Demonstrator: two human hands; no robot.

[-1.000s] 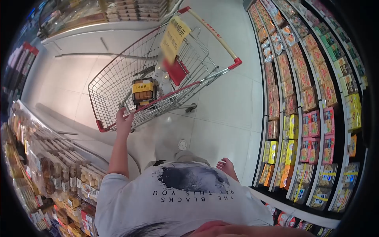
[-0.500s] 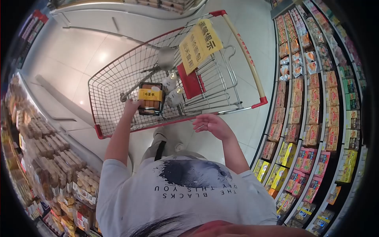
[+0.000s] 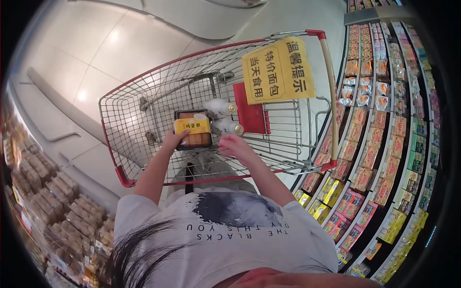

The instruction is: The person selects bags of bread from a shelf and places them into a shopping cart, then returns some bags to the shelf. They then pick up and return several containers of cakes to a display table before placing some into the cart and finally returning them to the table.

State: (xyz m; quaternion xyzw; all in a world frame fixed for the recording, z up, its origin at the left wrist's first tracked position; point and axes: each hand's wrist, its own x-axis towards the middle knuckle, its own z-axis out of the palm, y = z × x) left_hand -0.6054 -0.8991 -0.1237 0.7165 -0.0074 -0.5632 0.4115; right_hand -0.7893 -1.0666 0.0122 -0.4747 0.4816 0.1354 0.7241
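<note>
A red-trimmed wire shopping cart [image 3: 126, 126] stands in front of me. Inside lies a clear tray of cakes with a yellow label [image 3: 193, 133]. My left hand [image 3: 173, 140] grips the tray's near left corner. My right hand [image 3: 235, 145] reaches into the cart just right of the tray, fingers spread, close to two white bottles with gold caps [image 3: 225, 119]. I cannot tell whether it touches the tray. A yellow sign with black characters [image 3: 278, 71] hangs on the cart's child seat, above a red flap [image 3: 250, 115].
Shelves of packaged snacks [image 3: 384, 144] curve along the right. A display of bagged baked goods [image 3: 53, 201] fills the lower left. Pale tiled floor [image 3: 86, 57] lies beyond the cart. The cart handle [image 3: 330, 96] is on the right side.
My view has tilted down toward the cart. My left hand went from the cart's rim to the cake tray. My right hand rose from my side and reached into the cart.
</note>
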